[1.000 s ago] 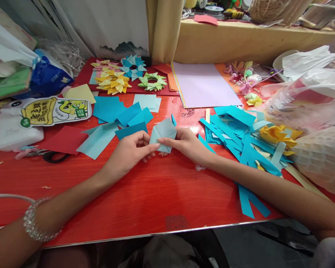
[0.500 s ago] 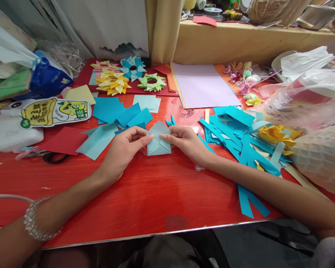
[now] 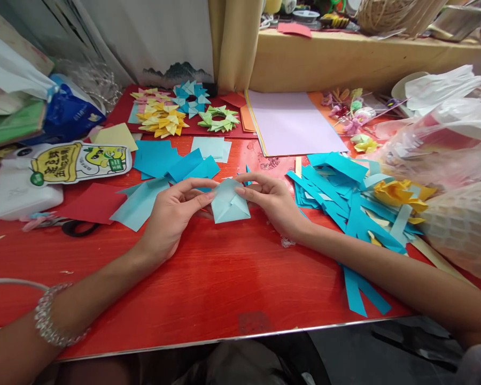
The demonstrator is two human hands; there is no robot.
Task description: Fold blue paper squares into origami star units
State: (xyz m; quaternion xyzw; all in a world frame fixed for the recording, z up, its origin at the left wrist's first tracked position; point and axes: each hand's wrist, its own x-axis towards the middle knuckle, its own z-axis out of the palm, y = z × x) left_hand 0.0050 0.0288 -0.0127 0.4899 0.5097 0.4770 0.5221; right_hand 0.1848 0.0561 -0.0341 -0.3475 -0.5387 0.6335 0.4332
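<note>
A small light-blue folded paper (image 3: 230, 206), shaped like an open envelope with a pointed top, is held up between my hands above the red table (image 3: 208, 289). My left hand (image 3: 180, 211) pinches its left edge between thumb and fingers. On the other side my right hand (image 3: 270, 200) has its thumb on the paper's upper right edge, fingers behind. Behind the left hand lie blue paper squares (image 3: 156, 159) and a loose light-blue sheet (image 3: 138, 206). Beyond the fingers, a bit of a small blue folded piece (image 3: 247, 174) shows.
Blue paper strips (image 3: 332, 198) are heaped at the right, beside a plastic bag (image 3: 433, 139). Star-shaped paper rings (image 3: 190, 99) and lilac sheets (image 3: 296, 120) lie at the back. At left are black-handled scissors (image 3: 79, 228), red paper (image 3: 94, 202) and a yellow snack packet (image 3: 80, 160).
The folded paper has tilted and shifted slightly right. My right thumb has moved from the paper's middle toward its upper right edge, and the fingers of both hands are more arched.
</note>
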